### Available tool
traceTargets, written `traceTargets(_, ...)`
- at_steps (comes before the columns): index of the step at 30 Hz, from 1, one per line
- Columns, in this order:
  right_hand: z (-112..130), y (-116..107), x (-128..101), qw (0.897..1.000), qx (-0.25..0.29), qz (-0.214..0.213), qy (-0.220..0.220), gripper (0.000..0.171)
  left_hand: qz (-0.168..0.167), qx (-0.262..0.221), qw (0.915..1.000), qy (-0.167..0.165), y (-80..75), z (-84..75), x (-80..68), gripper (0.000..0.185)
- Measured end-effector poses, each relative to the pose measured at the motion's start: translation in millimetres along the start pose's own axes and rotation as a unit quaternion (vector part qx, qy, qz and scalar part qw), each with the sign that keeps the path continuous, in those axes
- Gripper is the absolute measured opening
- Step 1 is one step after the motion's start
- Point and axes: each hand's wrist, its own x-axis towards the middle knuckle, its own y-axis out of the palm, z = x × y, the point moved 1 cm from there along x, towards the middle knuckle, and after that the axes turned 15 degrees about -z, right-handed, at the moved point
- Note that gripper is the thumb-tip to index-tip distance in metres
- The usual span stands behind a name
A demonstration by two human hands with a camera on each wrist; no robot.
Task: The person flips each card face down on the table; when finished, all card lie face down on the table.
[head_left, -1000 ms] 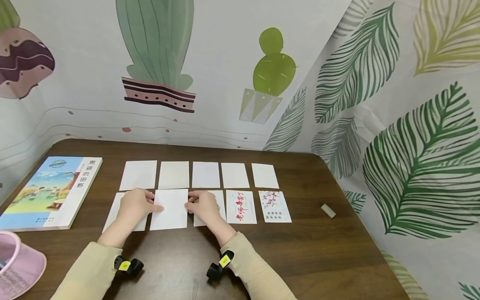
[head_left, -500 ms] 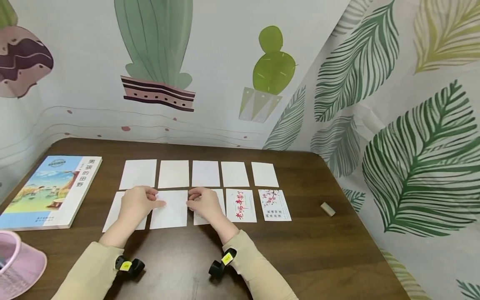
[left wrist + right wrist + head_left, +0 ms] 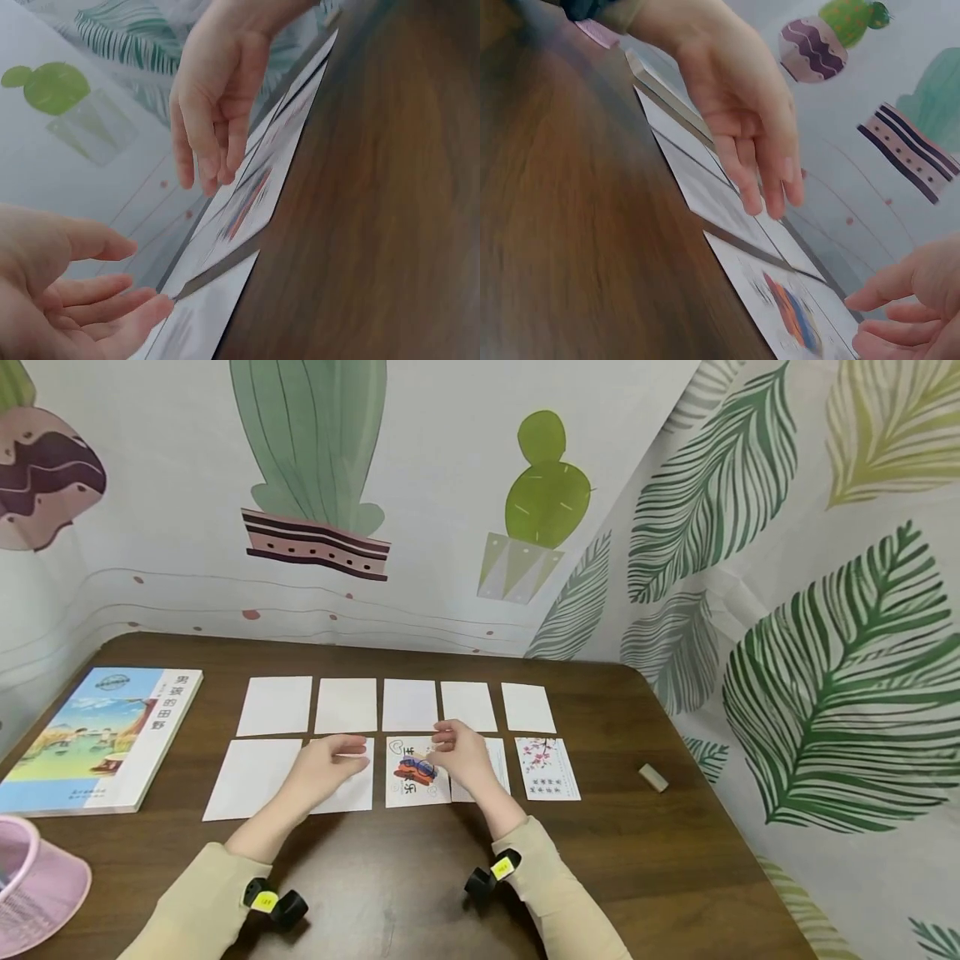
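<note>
ten cards lie in two rows of five on the brown table (image 3: 675,877), toward its far edge. the far row is all blank white. in the near row, counting from the left edge, the first card (image 3: 251,778) is blank, the second card (image 3: 352,789) is blank and partly under the left hand (image 3: 324,768), the third is a picture card (image 3: 415,772) with red, blue and orange marks showing, the fourth is mostly hidden under the right hand (image 3: 463,755), and the fifth is a blossom card (image 3: 547,768) with pink flowers.

the left hand hovers just over the second card, fingers loosely spread and relaxed, thumb apart, holding nothing; the wrist view shows its fingertips close to the card's edge, though i cannot tell whether they touch it. the right hand hangs over the seam between the picture card and the fourth card, fingers pointing down and only slightly bent, also holding nothing; its fingertips are just above the cards in the wrist views.

a book (image 3: 97,739) with a blue and yellow cover lies at the left edge of the table. a pink basket (image 3: 37,889) sits at the near left corner. a small pale block (image 3: 653,777) lies near the right edge, well apart from the cards.
</note>
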Motion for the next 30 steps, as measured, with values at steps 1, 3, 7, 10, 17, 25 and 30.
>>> traceTargets(1,-3.6,-3.4,1.1,1.0,0.0,-0.002,0.004,0.044,0.005,-0.008,0.9999,-0.004,3.3,-2.4,-1.0,0.04)
traceTargets(3,-9.1,-9.6,1.8,1.0,-0.008,-0.004,0.007,0.043,0.012,-0.024,0.9995,-0.015,9.7,-7.6,-2.0,0.042)
traceTargets(7,-19.7,-15.3,2.7,1.0,-0.021,0.0,-0.01,0.039,0.028,-0.031,0.9983,-0.041,22.9,-17.6,-1.5,0.047)
traceTargets(10,-19.5,-16.6,1.9,0.999,-0.027,0.014,-0.011,0.041,0.037,-0.025,0.9975,-0.055,31.4,-24.4,-0.6,0.05)
traceTargets(17,-11.6,-11.7,-3.7,0.997,-0.064,0.035,0.017,0.054,0.052,0.0,0.997,-0.056,42.4,-33.1,0.2,0.055)
traceTargets(25,-4.9,-9.2,-7.0,0.997,-0.066,0.034,0.006,0.056,0.057,0.023,0.9976,-0.032,42.5,-35.7,-1.5,0.057)
traceTargets(30,-4.1,-7.8,-8.2,0.999,-0.039,0.026,0.021,0.053,0.072,0.024,0.9967,-0.029,40.7,-35.8,-0.9,0.057)
